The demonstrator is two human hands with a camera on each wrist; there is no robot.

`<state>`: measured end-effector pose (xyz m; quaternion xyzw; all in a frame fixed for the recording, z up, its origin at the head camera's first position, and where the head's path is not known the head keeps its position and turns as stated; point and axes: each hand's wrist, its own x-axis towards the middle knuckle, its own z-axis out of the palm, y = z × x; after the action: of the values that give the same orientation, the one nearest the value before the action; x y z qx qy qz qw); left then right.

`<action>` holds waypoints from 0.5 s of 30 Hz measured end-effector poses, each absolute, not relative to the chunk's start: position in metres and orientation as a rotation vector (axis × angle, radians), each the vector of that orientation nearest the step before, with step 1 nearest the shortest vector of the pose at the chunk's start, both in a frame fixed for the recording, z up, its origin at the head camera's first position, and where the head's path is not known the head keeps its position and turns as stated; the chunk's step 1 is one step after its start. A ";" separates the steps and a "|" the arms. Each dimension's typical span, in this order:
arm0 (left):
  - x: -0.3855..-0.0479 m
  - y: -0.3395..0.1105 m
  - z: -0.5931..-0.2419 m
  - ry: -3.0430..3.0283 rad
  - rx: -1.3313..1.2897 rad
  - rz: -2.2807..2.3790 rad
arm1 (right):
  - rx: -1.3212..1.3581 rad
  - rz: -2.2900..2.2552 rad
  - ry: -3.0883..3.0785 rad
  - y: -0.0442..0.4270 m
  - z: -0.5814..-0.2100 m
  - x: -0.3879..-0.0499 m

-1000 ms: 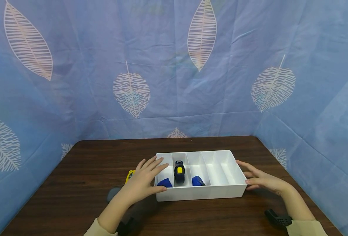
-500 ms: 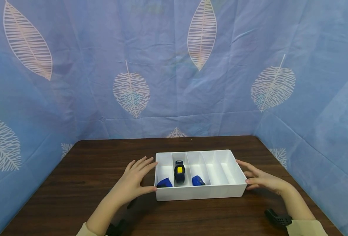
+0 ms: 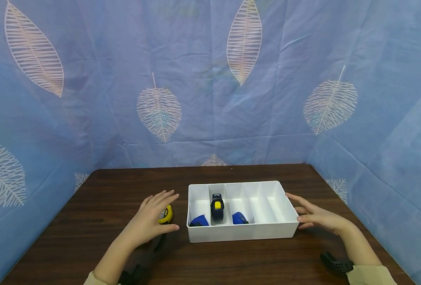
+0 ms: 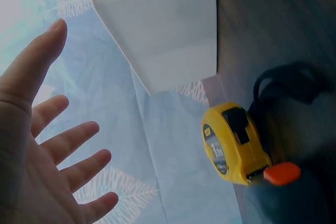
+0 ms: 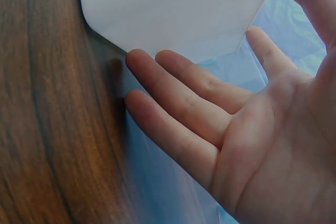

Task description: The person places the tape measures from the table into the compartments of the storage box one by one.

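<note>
My left hand (image 3: 147, 222) hovers to the left of a white divided box (image 3: 242, 234), fingers spread and holding nothing. Under it a yellow tape measure (image 4: 231, 142) with a black strap (image 4: 291, 80) lies on the table, partly hidden in the head view. My right hand (image 3: 319, 217) touches the right end of the box with loosely extended fingers (image 5: 173, 98). Inside the box, a blue piece (image 3: 199, 221) lies in the leftmost compartment. A black tape measure with a yellow button (image 3: 217, 208) stands in the second. Another blue piece (image 3: 239, 218) is in the third.
Beside the yellow tape measure, the left wrist view shows a dark object with an orange tip (image 4: 282, 173), its kind unclear. The dark wooden table (image 3: 260, 261) is bounded by blue leaf-print cloth (image 3: 196, 111) at the back and sides.
My left hand has drawn back leftward from above the box's left end and is now apart from it. More of the yellow tape measure shows. The right hand and box have stayed put.
</note>
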<state>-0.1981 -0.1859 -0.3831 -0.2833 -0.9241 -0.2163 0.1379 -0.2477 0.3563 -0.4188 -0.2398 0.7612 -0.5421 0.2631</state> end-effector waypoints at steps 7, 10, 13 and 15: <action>-0.200 -0.192 -0.384 -2.667 -0.818 -0.672 | -0.657 -1.472 2.056 0.356 -0.420 -0.248; -0.201 -0.194 -0.385 -2.666 -0.812 -0.662 | -0.659 -1.474 2.060 0.356 -0.421 -0.249; -0.202 -0.196 -0.386 -2.667 -0.798 -0.637 | -0.655 -1.474 2.064 0.356 -0.421 -0.249; -0.203 -0.197 -0.387 -2.672 -0.787 -0.637 | -0.650 -1.473 2.066 0.356 -0.421 -0.249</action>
<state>-0.2030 -0.1971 -0.3867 -0.2727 -0.9257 -0.2206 0.1416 -0.2490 0.3562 -0.4211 -0.2397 0.7620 -0.5434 0.2582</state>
